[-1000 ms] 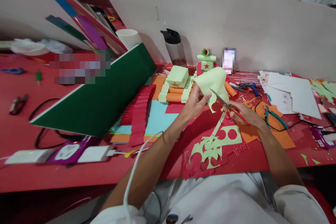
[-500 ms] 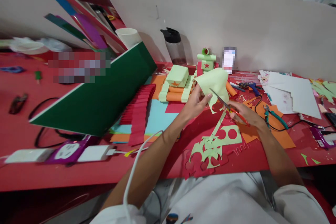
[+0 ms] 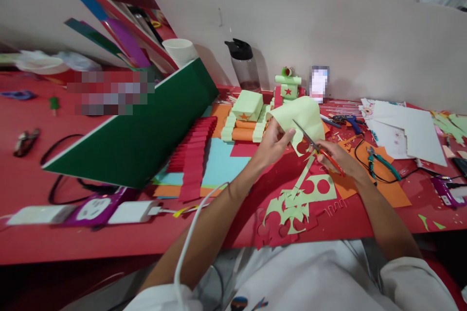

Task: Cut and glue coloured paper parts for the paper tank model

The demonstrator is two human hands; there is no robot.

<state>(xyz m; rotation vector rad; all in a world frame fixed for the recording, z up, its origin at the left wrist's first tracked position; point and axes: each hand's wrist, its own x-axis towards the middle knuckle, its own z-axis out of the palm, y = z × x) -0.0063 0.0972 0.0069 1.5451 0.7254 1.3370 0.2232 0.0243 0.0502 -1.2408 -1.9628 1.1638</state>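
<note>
Working two-handed here, above the red table (image 3: 127, 245)! Gripping the sheet of pale green paper (image 3: 301, 112) in the left hand (image 3: 273, 143), pinched along its lower side between thumb and fingers, held up just in front of the box with an orange star (image 3: 248, 104). Over to the right hand (image 3: 337, 155), closed around the red handles of the scissors (image 3: 314, 144), pointing the blades up and leftward across the sheet. Too small to tell whether parted or together at the blades. Down below, lying near the table's front edge, pale green scraps (image 3: 330, 193) with round holes, partly over red scraps (image 3: 273, 240). Off to the right, resting on orange paper (image 3: 396, 197), teal-handled pliers (image 3: 385, 163). And at the back, leaning by the wall, a phone (image 3: 319, 83); further left, a black-lidded bottle (image 3: 243, 65).
</note>
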